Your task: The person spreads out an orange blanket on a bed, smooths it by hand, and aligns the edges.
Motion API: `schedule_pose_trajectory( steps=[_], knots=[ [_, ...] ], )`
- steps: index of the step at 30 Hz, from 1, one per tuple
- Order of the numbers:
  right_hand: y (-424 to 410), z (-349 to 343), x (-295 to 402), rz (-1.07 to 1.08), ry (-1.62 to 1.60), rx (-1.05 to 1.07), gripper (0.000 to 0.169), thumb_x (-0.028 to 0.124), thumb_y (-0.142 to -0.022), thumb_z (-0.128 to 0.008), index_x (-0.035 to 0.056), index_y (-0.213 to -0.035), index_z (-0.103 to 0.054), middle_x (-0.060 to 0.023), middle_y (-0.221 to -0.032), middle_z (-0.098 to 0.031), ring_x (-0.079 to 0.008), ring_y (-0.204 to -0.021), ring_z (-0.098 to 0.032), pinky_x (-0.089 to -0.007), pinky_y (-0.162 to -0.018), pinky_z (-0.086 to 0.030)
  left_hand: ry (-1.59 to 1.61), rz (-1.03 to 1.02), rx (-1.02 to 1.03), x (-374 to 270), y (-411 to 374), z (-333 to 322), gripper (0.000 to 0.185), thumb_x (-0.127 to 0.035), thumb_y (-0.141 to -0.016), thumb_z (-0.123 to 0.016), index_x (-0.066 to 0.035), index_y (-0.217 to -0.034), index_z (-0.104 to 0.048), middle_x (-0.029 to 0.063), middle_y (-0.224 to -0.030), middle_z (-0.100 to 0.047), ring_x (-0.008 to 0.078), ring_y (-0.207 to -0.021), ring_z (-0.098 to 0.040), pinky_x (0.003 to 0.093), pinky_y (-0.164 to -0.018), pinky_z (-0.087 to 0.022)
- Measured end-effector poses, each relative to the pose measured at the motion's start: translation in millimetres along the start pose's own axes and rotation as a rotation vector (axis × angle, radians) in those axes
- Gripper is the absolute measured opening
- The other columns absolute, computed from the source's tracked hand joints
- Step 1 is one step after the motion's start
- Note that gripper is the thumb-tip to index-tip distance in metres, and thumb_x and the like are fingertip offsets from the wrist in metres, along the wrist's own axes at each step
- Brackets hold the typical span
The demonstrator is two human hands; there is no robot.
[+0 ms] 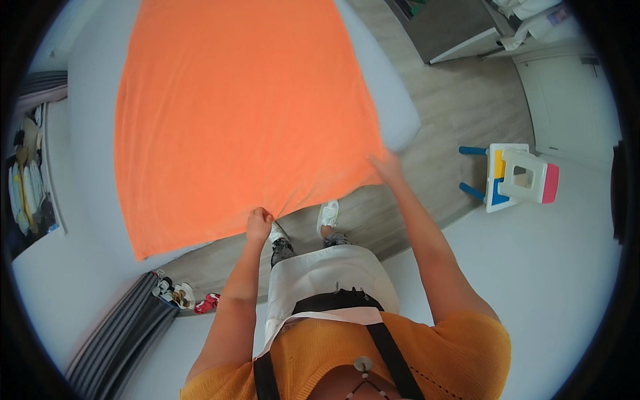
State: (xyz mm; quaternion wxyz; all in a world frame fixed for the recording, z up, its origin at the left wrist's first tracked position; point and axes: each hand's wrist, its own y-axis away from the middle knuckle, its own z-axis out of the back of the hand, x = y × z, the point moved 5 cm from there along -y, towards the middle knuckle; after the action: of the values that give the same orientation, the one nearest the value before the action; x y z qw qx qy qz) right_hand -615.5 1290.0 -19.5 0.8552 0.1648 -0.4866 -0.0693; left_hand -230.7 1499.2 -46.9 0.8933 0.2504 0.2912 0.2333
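Observation:
A large orange blanket [245, 115] lies spread over a bed with a pale sheet [395, 110] that shows along both sides. My left hand [259, 224] grips the near edge of the blanket close to its middle, with a few creases running out from the fingers. On the right, my right hand [387, 167] is at the blanket's near right corner, its fingers on the cloth; whether they close on it cannot be told.
White shoes [329, 215] on my feet stand on the wood-look floor by the bed. Small shoes [185, 296] and a grey curtain [125, 330] are at lower left. A child's plastic chair [500, 195] stands right, a dark cabinet [452, 30] upper right.

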Motion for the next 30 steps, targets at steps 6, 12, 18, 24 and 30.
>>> schedule_pose_trajectory(
  steps=[6, 12, 18, 24, 30],
  knots=[
    [8.8, 48.6, -59.8, -0.208, 0.236, -0.079, 0.027, 0.021, -0.07, -0.06, 0.001, -0.086, -0.05, -0.0159, -0.082, -0.057, -0.0287, -0.078, -0.054, -0.0352, -0.07, -0.043, -0.27, 0.029, 0.122, -24.7, 13.8, -7.4, 0.032, -0.026, -0.072, -0.059, -0.014, -0.1, -0.051, 0.0097, -0.106, -0.048, 0.027, -0.099, -0.047, 0.0395, -0.082, -0.04],
    [37.8, 58.8, -55.1, -0.208, 0.597, 0.161, 0.025, 0.02, -0.072, -0.058, 0.0018, -0.085, -0.049, -0.0201, -0.081, -0.055, -0.036, -0.078, -0.052, -0.0415, -0.067, -0.041, -0.131, 0.065, 0.182, -25.6, 30.9, -5.0, 0.033, -0.025, -0.073, -0.057, -0.006, -0.1, -0.053, 0.0144, -0.1, -0.054, 0.0287, -0.097, -0.05, 0.0368, -0.084, -0.04],
    [106.3, 102.4, -56.8, -0.464, 0.244, 0.149, 0.021, 0.021, -0.082, -0.045, 0.0051, -0.069, -0.051, -0.0039, -0.056, -0.052, -0.0128, -0.05, -0.05, -0.0281, -0.046, -0.041, 0.127, 0.026, 0.23, -64.5, 10.6, 26.9, 0.029, -0.023, -0.073, -0.052, -0.002, -0.092, -0.055, 0.0176, -0.089, -0.058, 0.0312, -0.086, -0.055, 0.0371, -0.075, -0.043],
    [66.7, 123.8, 12.9, -0.399, 0.15, 0.422, 0.015, 0.016, -0.078, -0.051, 0.0042, -0.086, -0.055, -0.0033, -0.068, -0.056, -0.0131, -0.055, -0.054, -0.0248, -0.045, -0.041, 0.258, 0.127, 0.047, -87.1, 1.1, 57.9, 0.028, -0.026, -0.072, -0.052, -0.003, -0.087, -0.056, 0.0164, -0.085, -0.059, 0.0278, -0.081, -0.056, 0.0359, -0.071, -0.044],
    [-42.4, 209.0, 5.6, -0.125, 0.001, 0.454, 0.024, 0.018, -0.076, -0.056, 0.0029, -0.095, -0.053, -0.0044, -0.075, -0.059, -0.0114, -0.066, -0.057, -0.0254, -0.058, -0.045, 0.32, 0.245, -0.094, -162.3, -24.6, 56.0, 0.026, -0.023, -0.073, -0.051, -0.003, -0.089, -0.056, 0.0137, -0.082, -0.059, 0.0235, -0.076, -0.057, 0.033, -0.066, -0.044]
  ],
)
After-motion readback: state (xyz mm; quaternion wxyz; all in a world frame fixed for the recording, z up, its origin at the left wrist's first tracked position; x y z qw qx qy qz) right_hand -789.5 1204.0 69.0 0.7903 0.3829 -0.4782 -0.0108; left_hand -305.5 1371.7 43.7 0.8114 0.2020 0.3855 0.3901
